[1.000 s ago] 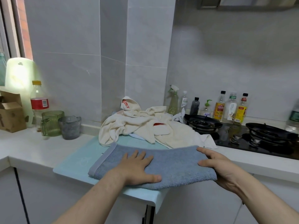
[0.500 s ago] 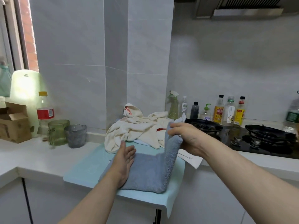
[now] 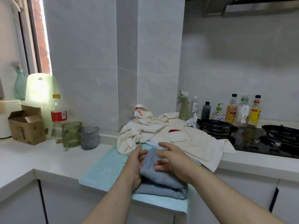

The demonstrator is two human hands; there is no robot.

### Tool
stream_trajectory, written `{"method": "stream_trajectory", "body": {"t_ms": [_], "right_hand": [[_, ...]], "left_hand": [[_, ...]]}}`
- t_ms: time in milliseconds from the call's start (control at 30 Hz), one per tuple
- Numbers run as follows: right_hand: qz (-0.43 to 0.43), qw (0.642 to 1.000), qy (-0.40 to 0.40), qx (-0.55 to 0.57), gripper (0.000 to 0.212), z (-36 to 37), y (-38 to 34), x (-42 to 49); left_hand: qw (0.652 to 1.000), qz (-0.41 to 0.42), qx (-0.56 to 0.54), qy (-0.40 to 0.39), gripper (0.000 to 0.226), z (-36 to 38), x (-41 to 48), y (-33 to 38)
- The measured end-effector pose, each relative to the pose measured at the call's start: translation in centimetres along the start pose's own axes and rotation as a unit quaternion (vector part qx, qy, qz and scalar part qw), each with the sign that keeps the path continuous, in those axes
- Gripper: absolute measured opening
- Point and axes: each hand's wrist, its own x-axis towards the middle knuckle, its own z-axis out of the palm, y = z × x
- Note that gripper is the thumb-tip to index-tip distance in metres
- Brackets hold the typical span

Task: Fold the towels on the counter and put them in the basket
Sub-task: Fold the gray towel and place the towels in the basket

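Two hands rested on a folded blue towel (image 3: 161, 180) on the bench (image 3: 48, 159).
The left hand (image 3: 135, 160) lay straight-fingered against its left edge; the right hand (image 3: 171, 160) rested spread on top. The next move likely meant gripping it for the basket, not in view; cream towels (image 3: 161, 131) lay unfolded behind.

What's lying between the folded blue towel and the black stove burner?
In the head view, a crumpled heap of cream towels sprawls between the blue towel and the burner.
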Motion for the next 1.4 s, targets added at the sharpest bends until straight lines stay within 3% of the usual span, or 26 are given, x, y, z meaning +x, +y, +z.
{"method": "stream_trajectory", "body": {"t_ms": [67,100,167,233,300,367,433,533,600,767,967,1100,1200,1300,1400], "right_hand": [[-0.095,0.989,0.06,-0.1,0.024,-1.7,0.4,-1.6],[-0.145,0.966,0.1,-0.189,0.022,-2.8,0.9,-2.6],[-0.203,0.887,0.121,-0.396,0.015,-4.3,2.3,-5.0],[-0.2,0.806,0.066,-0.553,0.045,-4.5,4.2,-6.7],[-0.184,0.773,0.055,-0.605,0.059,-4.0,5.2,-7.3],[-0.197,0.767,0.094,-0.603,0.052,-3.4,5.2,-7.3],[-0.209,0.765,0.12,-0.598,0.046,-2.7,5.0,-7.2],[-0.205,0.77,0.131,-0.589,0.043,-1.9,5.0,-6.7],[-0.207,0.775,0.13,-0.583,0.047,-1.4,5.1,-6.4],[-0.231,0.78,0.116,-0.569,0.048,-0.7,5.5,-5.7],[-0.263,0.779,0.067,-0.566,0.045,-0.4,6.8,-5.3],[-0.3,0.754,0.049,-0.582,0.04,-1.0,7.1,-5.6],[-0.289,0.798,0.007,-0.528,0.032,-1.7,5.2,-5.4],[-0.276,0.828,0.047,-0.487,0.034,-1.6,2.8,-2.9],[-0.216,0.827,0.053,-0.517,0.039,-0.6,2.2,0.2]], "left_hand": [[0.998,0.016,0.06,-0.008,0.024,-0.2,0.4,-0.4],[0.995,0.027,0.093,-0.013,0.023,-0.3,0.4,-0.6],[0.991,0.025,0.127,-0.038,0.042,-0.2,0.3,-0.3],[0.982,0.004,0.18,-0.062,0.069,-0.2,-0.5,0.7],[0.942,0.007,0.323,-0.09,0.094,-0.2,-1.0,1.8],[0.862,0.034,0.495,-0.105,0.1,0.5,-1.3,2.8],[0.834,0.067,0.539,-0.093,0.08,1.2,-1.3,3.9],[0.888,0.08,0.445,-0.088,0.065,1.4,-1.5,5.8],[0.906,0.078,0.409,-0.078,0.063,0.8,-1.9,6.6],[0.906,0.065,0.414,-0.051,0.058,-3.4,-2.2,6.0],[0.878,0.049,0.472,-0.061,0.056,-6.6,-1.8,5.3],[0.831,0.057,0.546,-0.082,0.057,-6.2,-1.9,5.9],[0.774,0.109,0.621,-0.061,0.057,-5.7,-2.0,7.0],[0.722,0.23,0.65,-0.046,0.044,-4.0,-1.8,6.9],[0.666,0.199,0.711,-0.107,0.037,-2.4,-1.0,4.6]]}}
